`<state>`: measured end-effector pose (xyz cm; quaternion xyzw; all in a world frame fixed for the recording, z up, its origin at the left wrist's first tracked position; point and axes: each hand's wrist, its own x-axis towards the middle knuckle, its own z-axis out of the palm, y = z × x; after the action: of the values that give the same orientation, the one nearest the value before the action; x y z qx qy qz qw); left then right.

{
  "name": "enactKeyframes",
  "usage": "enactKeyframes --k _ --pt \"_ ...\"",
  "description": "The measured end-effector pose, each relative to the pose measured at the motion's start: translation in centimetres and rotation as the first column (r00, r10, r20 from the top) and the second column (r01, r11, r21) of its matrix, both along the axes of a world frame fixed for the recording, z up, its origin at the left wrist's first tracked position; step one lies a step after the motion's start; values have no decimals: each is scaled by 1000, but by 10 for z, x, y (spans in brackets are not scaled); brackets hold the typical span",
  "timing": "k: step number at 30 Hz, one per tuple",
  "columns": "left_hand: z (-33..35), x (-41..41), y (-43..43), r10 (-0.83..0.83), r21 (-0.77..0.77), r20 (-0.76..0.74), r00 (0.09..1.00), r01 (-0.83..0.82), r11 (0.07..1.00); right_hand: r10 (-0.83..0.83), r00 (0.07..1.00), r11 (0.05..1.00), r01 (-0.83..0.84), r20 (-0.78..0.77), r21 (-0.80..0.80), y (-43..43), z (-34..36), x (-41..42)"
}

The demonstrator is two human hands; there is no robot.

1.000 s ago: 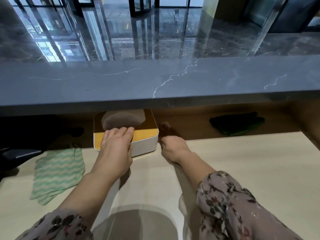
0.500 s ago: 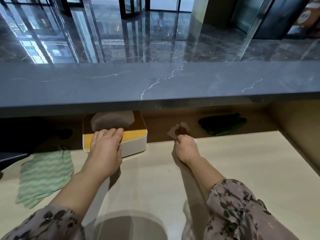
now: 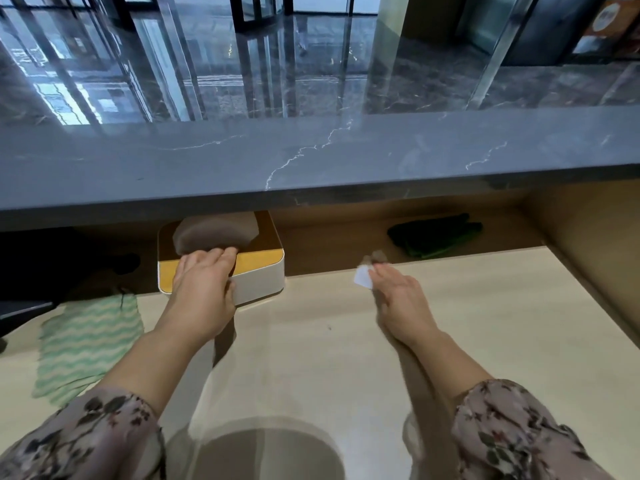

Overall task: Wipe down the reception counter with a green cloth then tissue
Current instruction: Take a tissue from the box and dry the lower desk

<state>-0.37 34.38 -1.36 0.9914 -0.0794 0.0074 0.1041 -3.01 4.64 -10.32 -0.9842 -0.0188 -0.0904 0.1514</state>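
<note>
Tissue (image 3: 362,277), one small white piece, sat right of centre just above the desk (image 3: 485,341), pinched at the fingertips of the right hand (image 3: 401,299); its long axis could not be told. One green cloth (image 3: 86,344), wavy-striped, lay flat at the left edge, its long axis running from lower left up toward the box (image 3: 256,282). That one white, yellow-topped box stood under the counter (image 3: 311,161) lip, with one sheet (image 3: 214,233) poking up. The left hand (image 3: 204,292) rested on it, fingers straight and close together. One dark green bundle (image 3: 436,233) lay in shadow further right. An orange sign (image 3: 609,15), upper right, was too blurred to read.
</note>
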Motion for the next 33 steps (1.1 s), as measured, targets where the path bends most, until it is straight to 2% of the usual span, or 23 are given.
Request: enactKeyframes --k 4,6,8,10,11,13,15,17,19,24,27,29,33 --pt "3 -1 0 -1 -4 -6 1000 1 1000 -216 975 974 211 -55 -78 -32 6 -17" --pt "4 -2 0 0 -14 -8 1000 0 1000 -235 972 965 231 -25 -122 -19 5 -16" --pt "3 -3 -2 -15 -23 -9 1000 15 1000 -327 942 944 324 -70 -57 12 4 -9" --pt "3 -4 -6 -41 -32 -5 999 40 999 -402 910 900 413 -99 142 60 -3 -16" --pt "3 -5 -9 -49 -41 -4 999 49 998 -345 936 916 351 -64 194 82 -10 -20" --pt "3 -6 -13 -63 -57 1 998 63 996 -128 992 964 129 -18 232 129 -13 -36" --pt "4 -8 -15 -72 -56 -2 997 72 996 13 998 985 -23 59 170 149 -13 -46" --pt "6 -8 -16 -73 -59 -10 997 72 996 101 994 984 -106 43 142 133 -16 -46" --pt "8 -9 -17 -68 -67 -11 998 67 995 112 993 991 -114 34 74 95 -11 -44" --pt "10 -11 -27 -97 -99 -15 995 95 991 -178 982 982 174 59 76 -34 1 -52" --pt "9 -10 -42 -139 -118 -11 990 136 984 -311 944 948 317 110 -38 -86 9 -65" --pt "8 -9 -52 -159 -118 -11 987 156 981 -392 914 914 400 102 -70 -96 12 -67" --pt "10 -4 -75 -169 -100 -21 985 166 981 -418 908 908 417 -16 -33 -69 11 -52"
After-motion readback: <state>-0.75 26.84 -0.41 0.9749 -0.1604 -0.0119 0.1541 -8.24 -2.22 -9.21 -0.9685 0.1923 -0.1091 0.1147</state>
